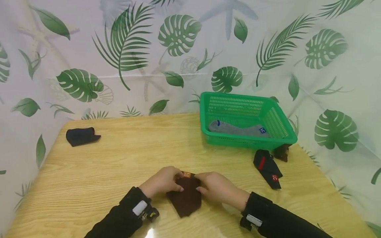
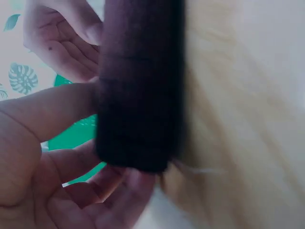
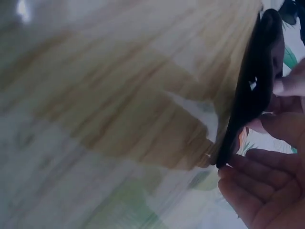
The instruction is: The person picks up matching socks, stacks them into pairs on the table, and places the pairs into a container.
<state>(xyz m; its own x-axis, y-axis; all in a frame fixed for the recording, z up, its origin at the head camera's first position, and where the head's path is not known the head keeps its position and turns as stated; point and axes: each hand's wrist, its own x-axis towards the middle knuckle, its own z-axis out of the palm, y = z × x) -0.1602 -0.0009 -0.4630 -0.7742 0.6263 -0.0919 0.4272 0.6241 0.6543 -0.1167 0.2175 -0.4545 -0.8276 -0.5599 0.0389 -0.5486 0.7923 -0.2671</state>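
Left hand (image 1: pixel 163 181) and right hand (image 1: pixel 216 187) angled inward; fingers of each pinch opposite sides of folded dark-brown fabric sock (image 1: pixel 186 200), near side of yellow wood-grain bench (image 1: pixel 134 148). Orange label (image 1: pixel 187 174) at far edge seems to read "LC".

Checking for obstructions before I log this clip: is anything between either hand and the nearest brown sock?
Nothing visible: the left hand and right hand both touch the brown sock directly. The red-marked black sock and green basket sit farther right, not between.
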